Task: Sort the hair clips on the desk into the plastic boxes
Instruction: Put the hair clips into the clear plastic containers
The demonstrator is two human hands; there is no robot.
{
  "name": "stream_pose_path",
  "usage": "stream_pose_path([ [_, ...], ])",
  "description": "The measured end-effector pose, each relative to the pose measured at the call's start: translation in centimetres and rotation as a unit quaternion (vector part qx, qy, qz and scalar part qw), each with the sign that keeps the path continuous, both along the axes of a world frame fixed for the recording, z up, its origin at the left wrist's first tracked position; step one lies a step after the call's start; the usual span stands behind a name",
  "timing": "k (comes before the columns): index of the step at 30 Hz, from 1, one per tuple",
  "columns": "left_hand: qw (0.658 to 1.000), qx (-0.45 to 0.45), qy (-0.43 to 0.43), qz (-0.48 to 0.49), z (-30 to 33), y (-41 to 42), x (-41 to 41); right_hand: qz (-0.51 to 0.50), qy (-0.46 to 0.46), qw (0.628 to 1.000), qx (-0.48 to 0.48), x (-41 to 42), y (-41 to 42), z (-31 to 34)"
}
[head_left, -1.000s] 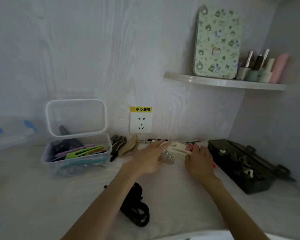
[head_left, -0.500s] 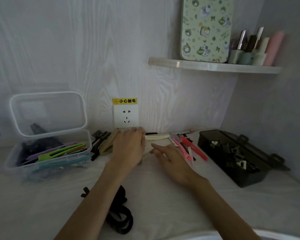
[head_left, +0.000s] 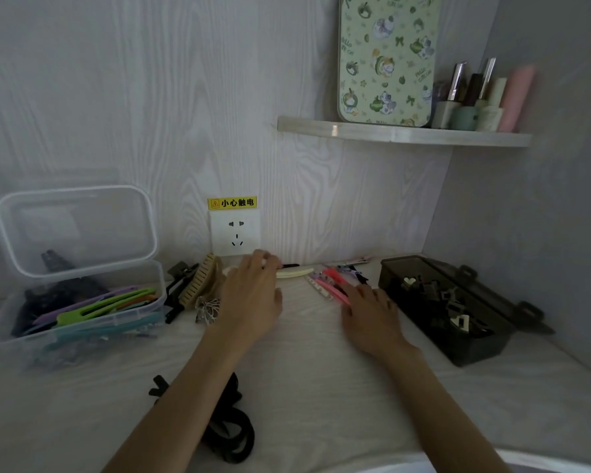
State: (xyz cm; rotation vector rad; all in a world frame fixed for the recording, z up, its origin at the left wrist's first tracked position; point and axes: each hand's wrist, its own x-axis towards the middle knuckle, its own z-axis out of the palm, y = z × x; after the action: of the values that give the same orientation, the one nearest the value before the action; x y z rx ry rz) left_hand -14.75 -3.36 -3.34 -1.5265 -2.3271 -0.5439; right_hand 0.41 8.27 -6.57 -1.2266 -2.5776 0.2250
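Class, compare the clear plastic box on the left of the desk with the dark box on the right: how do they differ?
The clear plastic box has see-through, colourless walls; the dark box is smoky black. The clear box's lid stands upright against the wall; the dark box's lid lies flat behind it. The clear box holds long purple, green and teal clips; the dark box holds small dark and pale ones. Both are open, rectangular and on the desk.

A yellow sticker [head_left: 232, 203] above the wall socket [head_left: 235, 232] reads "小心触电" (with a warning triangle).
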Motion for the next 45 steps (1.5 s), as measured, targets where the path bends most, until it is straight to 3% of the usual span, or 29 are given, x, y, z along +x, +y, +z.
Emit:
stream_pose_path([
  [4, 0.986, -0.092, -0.058, -0.124, -1.2, 0.1, -0.3, 0.1, -0.001, 0.995, 0.002, 0.6, 0.3, -0.1],
  [10, 0.978, -0.152, -0.088, -0.11, -1.6, 0.0, -1.5, 0.249, 0.093, 0.961, -0.073, -0.6, -0.6, 0.0],
  [13, 0.985, -0.093, -0.104, -0.097, -1.3, -0.9, -1.5, 0.201, 0.14, 0.966, -0.086, -0.8, -0.6, -0.1],
  [18, 0.982, -0.085, -0.134, -0.106, -1.2, -1.5, -2.0, 0.182, 0.055, 0.982, 0.007, -0.9, -0.4, -0.7],
  [24, 0.97, -0.106, -0.157, -0.153, -1.2, -1.9, -2.7, 0.229, 0.138, 0.963, 0.043, -0.3, 0.2, -0.3],
  [28, 0.977, -0.096, -0.107, -0.159, -1.0, -2.2, -2.8, 0.23, 0.198, 0.95, 0.069, 0.0, 0.6, -0.3],
  [34, 0.973, -0.053, -0.147, -0.172, -0.7, -2.8, -3.1, 0.237, 0.228, 0.942, -0.062, -0.2, 0.8, -0.5],
  [38, 0.969, -0.039, -0.174, -0.169, -0.9, -2.6, -3.4, 0.213, 0.166, 0.96, -0.067, -0.3, 0.6, -0.4],
  [42, 0.958, -0.026, -0.229, -0.169, -0.9, -2.5, -3.2, 0.186, 0.19, 0.958, -0.106, -0.2, 0.3, -0.3],
  [45, 0.948, 0.05, -0.27, -0.163, -0.1, -3.3, -3.1, 0.168, 0.224, 0.949, -0.142, 0.2, 0.3, 0.0],
])
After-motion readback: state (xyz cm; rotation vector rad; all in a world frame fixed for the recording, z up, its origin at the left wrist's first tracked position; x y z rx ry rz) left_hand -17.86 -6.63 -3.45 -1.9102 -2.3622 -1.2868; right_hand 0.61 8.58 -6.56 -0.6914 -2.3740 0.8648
